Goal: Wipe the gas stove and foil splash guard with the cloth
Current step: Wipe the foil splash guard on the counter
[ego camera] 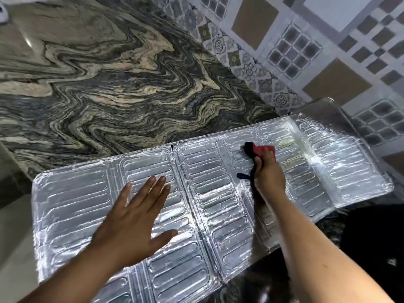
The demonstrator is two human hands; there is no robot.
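Note:
The foil splash guard (72,206), a shiny ribbed silver sheet with fold lines, lies unfolded flat across the marble countertop. My left hand (133,221) rests flat on its left-middle panel with the fingers spread. My right hand (267,176) grips a red and dark blue cloth (255,150) and presses it on the guard's right-middle panel; a dark strand of the cloth hangs down beside my wrist. The gas stove is not in view.
A swirled grey and beige marble countertop (109,84) stretches behind the guard. A patterned tiled wall (306,40) rises at the right. The guard's right end leans up against that wall. A dark area (371,237) lies at the lower right.

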